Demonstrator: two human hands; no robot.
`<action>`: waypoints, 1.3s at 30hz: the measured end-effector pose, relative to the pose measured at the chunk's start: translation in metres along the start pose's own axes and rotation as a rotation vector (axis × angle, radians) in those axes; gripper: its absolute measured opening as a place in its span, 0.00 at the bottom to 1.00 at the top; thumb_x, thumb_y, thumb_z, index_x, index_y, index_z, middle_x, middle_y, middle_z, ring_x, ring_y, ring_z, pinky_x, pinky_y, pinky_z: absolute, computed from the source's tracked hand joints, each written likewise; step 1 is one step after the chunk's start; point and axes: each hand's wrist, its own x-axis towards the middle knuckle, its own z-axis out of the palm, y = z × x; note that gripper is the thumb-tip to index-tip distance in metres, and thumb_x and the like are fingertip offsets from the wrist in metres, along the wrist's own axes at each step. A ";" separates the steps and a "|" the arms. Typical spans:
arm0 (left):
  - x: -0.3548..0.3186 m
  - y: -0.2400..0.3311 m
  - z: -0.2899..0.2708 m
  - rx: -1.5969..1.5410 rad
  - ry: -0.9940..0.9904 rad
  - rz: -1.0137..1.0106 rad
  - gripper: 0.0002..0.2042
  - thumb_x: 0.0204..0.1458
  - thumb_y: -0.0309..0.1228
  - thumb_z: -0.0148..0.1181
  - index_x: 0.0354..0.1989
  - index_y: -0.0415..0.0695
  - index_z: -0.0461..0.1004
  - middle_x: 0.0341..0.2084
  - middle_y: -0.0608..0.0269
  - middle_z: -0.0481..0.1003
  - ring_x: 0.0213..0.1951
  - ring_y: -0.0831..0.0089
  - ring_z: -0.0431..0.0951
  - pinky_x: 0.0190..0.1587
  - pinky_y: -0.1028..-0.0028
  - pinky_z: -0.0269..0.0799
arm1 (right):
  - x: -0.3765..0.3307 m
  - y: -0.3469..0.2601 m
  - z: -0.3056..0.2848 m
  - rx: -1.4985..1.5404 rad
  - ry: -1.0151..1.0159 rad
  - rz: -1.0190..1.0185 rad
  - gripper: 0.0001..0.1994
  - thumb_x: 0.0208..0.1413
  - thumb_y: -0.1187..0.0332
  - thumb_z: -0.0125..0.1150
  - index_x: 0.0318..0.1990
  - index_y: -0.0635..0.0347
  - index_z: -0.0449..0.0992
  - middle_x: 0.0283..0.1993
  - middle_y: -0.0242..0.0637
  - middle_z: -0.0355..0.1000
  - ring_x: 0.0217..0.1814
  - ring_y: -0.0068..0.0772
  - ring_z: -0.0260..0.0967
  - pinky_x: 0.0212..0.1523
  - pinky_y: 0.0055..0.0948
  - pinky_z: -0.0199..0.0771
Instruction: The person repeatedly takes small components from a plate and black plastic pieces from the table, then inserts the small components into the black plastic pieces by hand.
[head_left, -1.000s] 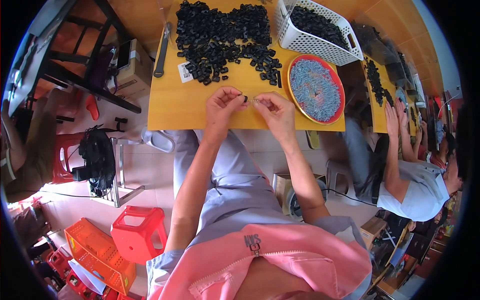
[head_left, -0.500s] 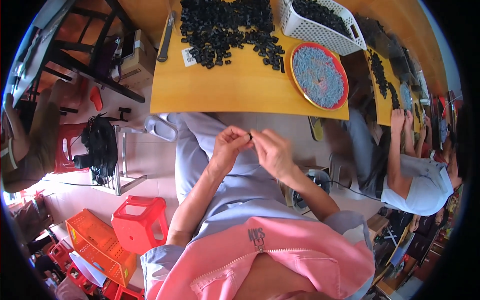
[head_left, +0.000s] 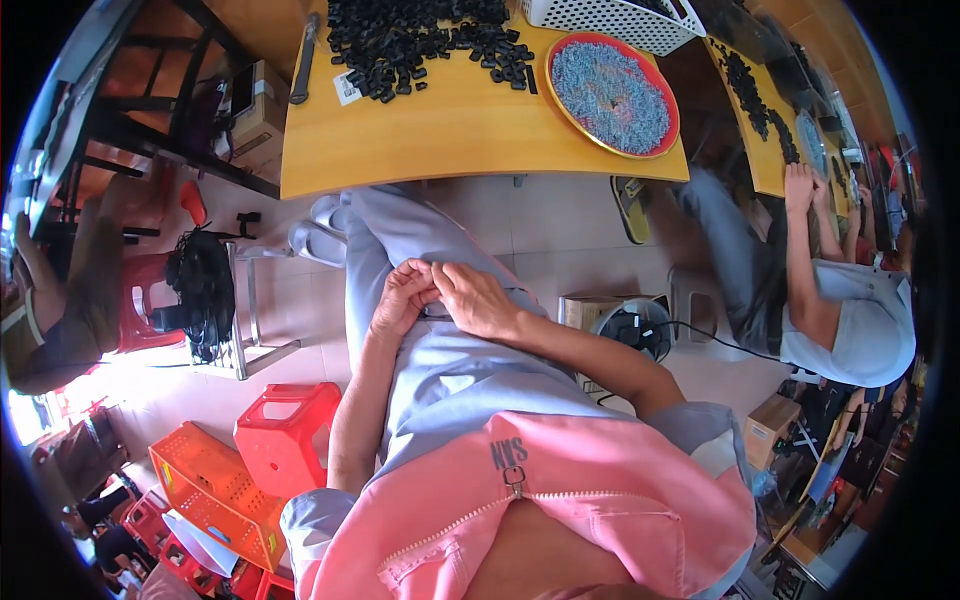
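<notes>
**Hands together over your lap, table just ahead**

Your left hand [head_left: 400, 298] is curled, fingers bent in toward the thumb, and your right hand [head_left: 478, 300] sits right against it, fingertips meeting at the knuckles. Both are low over your grey-blue trousers [head_left: 430, 370], on the near side of the table edge. Whatever you pinch between them is too small to make out, so I cannot tell if either hand really grips a piece.

Just beyond your knees runs the yellow table [head_left: 450, 140]. At its far side lies the heap of small black parts [head_left: 420, 40], spilling toward the middle. To the right of that heap sits the round red-rimmed tray [head_left: 612, 95], filled with pale blue-grey bits. A white perforated basket [head_left: 620, 15] stands behind the tray, at the top edge.

Off to your right, another person's arms [head_left: 800, 250] reach to a second yellow table. On the floor to your left, a red plastic stool [head_left: 285, 430] and beside it an orange crate [head_left: 205, 490].
</notes>
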 end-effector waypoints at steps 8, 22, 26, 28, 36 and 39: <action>0.006 0.001 -0.010 -0.036 0.045 0.123 0.09 0.52 0.22 0.52 0.41 0.41 0.71 0.31 0.62 0.75 0.34 0.71 0.77 0.39 0.76 0.74 | -0.003 0.024 0.013 0.227 0.120 0.213 0.12 0.41 0.73 0.59 0.37 0.62 0.71 0.33 0.41 0.68 0.35 0.45 0.68 0.34 0.39 0.68; -0.007 0.008 0.002 0.020 -0.091 0.093 0.06 0.52 0.23 0.51 0.38 0.41 0.71 0.29 0.60 0.75 0.30 0.71 0.77 0.33 0.78 0.74 | -0.008 0.020 0.020 0.170 0.146 0.182 0.04 0.42 0.72 0.58 0.28 0.59 0.75 0.29 0.38 0.68 0.32 0.43 0.69 0.34 0.39 0.68; -0.005 0.010 0.004 -0.031 -0.091 0.078 0.06 0.52 0.22 0.49 0.38 0.41 0.69 0.29 0.58 0.73 0.29 0.71 0.76 0.33 0.77 0.74 | -0.009 0.017 0.015 0.155 0.151 0.178 0.04 0.42 0.72 0.58 0.28 0.59 0.74 0.29 0.39 0.67 0.32 0.43 0.68 0.33 0.38 0.68; -0.003 0.010 0.005 -0.037 -0.089 0.047 0.06 0.52 0.22 0.49 0.38 0.40 0.69 0.29 0.58 0.73 0.29 0.71 0.76 0.33 0.77 0.74 | -0.007 0.013 0.014 0.144 0.153 0.171 0.04 0.42 0.73 0.58 0.27 0.60 0.73 0.29 0.39 0.66 0.32 0.43 0.68 0.33 0.38 0.68; 0.006 0.009 0.002 -0.068 -0.159 -0.017 0.05 0.52 0.23 0.51 0.36 0.40 0.70 0.29 0.57 0.74 0.29 0.71 0.76 0.33 0.77 0.74 | 0.001 0.018 0.015 0.164 0.144 0.153 0.02 0.42 0.74 0.55 0.25 0.62 0.70 0.28 0.40 0.63 0.32 0.45 0.66 0.31 0.39 0.67; 0.007 0.013 -0.001 -0.079 -0.167 -0.040 0.04 0.51 0.23 0.52 0.35 0.39 0.69 0.30 0.57 0.73 0.29 0.70 0.75 0.33 0.76 0.74 | 0.009 0.020 0.016 0.193 0.127 0.179 0.02 0.42 0.74 0.54 0.25 0.61 0.70 0.27 0.40 0.62 0.31 0.46 0.66 0.31 0.40 0.67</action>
